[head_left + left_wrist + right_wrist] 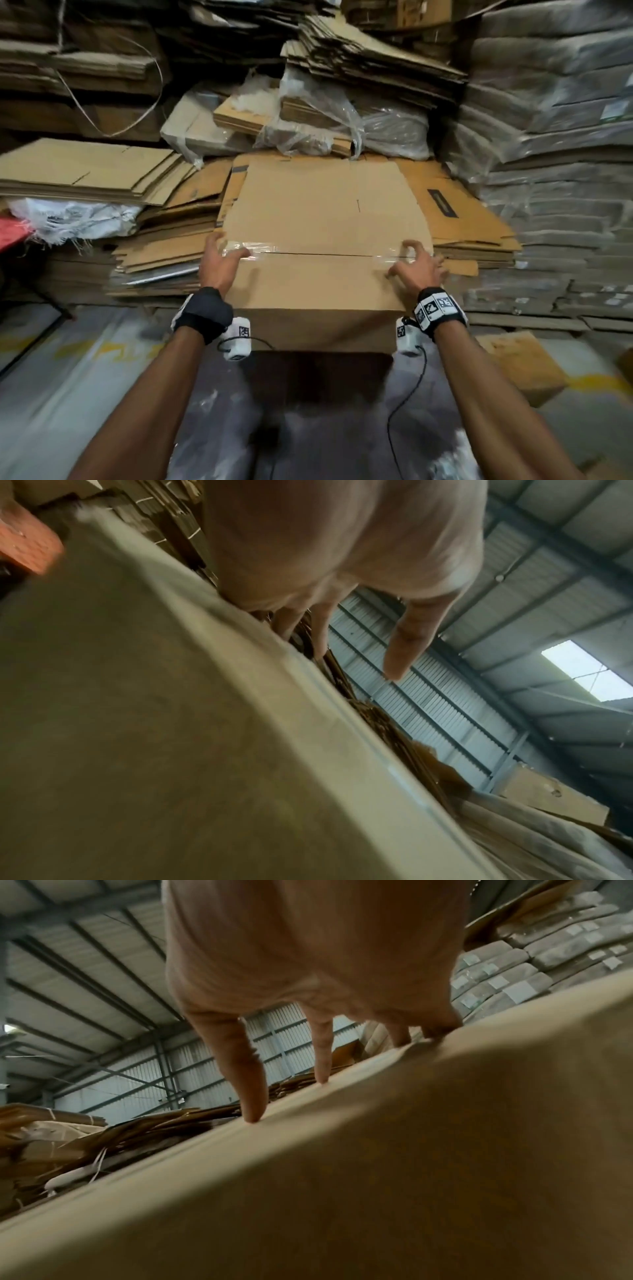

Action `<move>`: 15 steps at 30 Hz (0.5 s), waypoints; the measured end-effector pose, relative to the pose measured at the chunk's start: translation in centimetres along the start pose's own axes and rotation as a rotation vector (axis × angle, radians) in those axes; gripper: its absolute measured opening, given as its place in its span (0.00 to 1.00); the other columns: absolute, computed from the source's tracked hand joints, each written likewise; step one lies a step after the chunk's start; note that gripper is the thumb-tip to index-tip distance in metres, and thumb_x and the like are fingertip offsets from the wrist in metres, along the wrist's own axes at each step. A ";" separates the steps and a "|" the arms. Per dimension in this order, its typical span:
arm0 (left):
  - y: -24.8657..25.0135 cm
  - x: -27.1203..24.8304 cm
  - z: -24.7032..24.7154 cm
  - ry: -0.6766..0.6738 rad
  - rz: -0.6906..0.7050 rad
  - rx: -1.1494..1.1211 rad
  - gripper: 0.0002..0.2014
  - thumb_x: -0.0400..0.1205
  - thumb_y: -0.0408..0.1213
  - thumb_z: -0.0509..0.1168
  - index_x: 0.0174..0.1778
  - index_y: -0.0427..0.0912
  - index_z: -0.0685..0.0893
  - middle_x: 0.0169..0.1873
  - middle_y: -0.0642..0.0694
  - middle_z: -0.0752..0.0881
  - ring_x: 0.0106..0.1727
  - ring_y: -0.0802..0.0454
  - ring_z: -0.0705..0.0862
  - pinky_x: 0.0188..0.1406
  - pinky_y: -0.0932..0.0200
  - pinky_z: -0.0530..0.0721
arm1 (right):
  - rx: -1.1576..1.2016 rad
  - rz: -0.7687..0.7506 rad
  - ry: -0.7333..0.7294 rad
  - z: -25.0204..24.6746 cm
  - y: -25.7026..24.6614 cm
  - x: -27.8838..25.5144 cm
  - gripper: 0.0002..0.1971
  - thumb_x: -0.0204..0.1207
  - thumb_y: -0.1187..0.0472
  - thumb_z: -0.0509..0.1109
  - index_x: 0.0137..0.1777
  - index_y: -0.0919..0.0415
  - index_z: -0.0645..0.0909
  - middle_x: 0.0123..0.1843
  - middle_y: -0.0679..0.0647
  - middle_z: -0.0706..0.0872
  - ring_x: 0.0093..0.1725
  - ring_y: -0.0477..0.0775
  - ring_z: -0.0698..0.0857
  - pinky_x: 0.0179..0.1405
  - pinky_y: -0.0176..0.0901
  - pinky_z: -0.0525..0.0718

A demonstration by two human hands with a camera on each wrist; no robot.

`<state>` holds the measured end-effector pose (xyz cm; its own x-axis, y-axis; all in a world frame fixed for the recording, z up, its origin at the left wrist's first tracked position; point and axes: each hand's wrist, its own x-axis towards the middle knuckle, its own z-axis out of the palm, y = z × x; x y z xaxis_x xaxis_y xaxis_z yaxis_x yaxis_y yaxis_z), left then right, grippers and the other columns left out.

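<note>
A brown cardboard box (322, 212) stands in front of me, its top flaps meeting at a seam covered with clear tape (308, 251). My left hand (219, 257) rests on the box's left edge at the end of the tape, thumb lying on top, fingers spread over the side. My right hand (416, 263) is at the right end of the seam. In the right wrist view its straight fingers (253, 1083) touch the box top (411, 1164) with their tips. In the left wrist view my left hand (325, 547) hangs over the box edge (240, 669).
Stacks of flattened cardboard (85, 171) rise on the left, and plastic-wrapped bundles (555, 171) on the right. Behind the box lies loose plastic over folded cartons (342, 113). A cardboard piece (517, 366) lies on the grey floor (85, 377). A white woven sack (68, 216) sits at the left.
</note>
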<state>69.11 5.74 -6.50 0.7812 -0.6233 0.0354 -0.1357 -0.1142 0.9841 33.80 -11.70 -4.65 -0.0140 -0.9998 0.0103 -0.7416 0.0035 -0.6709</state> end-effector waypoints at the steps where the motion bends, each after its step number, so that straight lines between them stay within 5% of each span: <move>1: 0.9 0.5 0.1 0.006 -0.033 0.058 0.31 0.70 0.45 0.78 0.71 0.55 0.77 0.64 0.49 0.81 0.65 0.43 0.80 0.68 0.46 0.79 | -0.044 0.004 -0.021 -0.8 -0.7 0.4 0.39 0.62 0.54 0.80 0.75 0.37 0.75 0.74 0.68 0.68 0.73 0.75 0.67 0.70 0.64 0.70; 6: 1.5 1.2 0.7 -0.077 -0.191 0.337 0.24 0.64 0.42 0.76 0.57 0.50 0.83 0.57 0.45 0.85 0.61 0.39 0.81 0.66 0.43 0.82 | -0.133 0.026 -0.159 -1.2 -1.4 1.6 0.33 0.66 0.49 0.79 0.74 0.38 0.80 0.80 0.70 0.65 0.78 0.77 0.64 0.78 0.66 0.62; 9: -0.9 0.8 1.3 -0.104 -0.227 0.420 0.17 0.68 0.34 0.77 0.53 0.45 0.83 0.55 0.42 0.86 0.59 0.38 0.83 0.62 0.47 0.85 | -0.132 0.022 -0.218 0.0 0.3 1.7 0.36 0.65 0.50 0.80 0.76 0.35 0.77 0.79 0.68 0.65 0.77 0.75 0.64 0.76 0.65 0.63; 13: -3.7 0.0 1.9 -0.123 -0.231 0.556 0.24 0.72 0.37 0.78 0.65 0.47 0.82 0.63 0.41 0.84 0.66 0.37 0.81 0.67 0.47 0.82 | -0.116 -0.052 -0.240 2.3 3.2 1.3 0.40 0.66 0.55 0.83 0.75 0.27 0.74 0.83 0.63 0.57 0.79 0.75 0.61 0.81 0.73 0.63; 15: -5.1 -0.9 2.4 -0.142 -0.214 0.629 0.27 0.72 0.40 0.78 0.68 0.49 0.80 0.67 0.41 0.83 0.68 0.36 0.81 0.69 0.44 0.81 | -0.176 -0.085 -0.252 4.4 4.8 0.8 0.39 0.67 0.54 0.83 0.76 0.27 0.74 0.89 0.59 0.48 0.86 0.75 0.51 0.84 0.76 0.51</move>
<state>67.64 4.99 -12.01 0.7484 -0.6275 -0.2148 -0.3493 -0.6482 0.6766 33.19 -12.58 -11.09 0.2032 -0.9693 -0.1382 -0.8380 -0.0992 -0.5365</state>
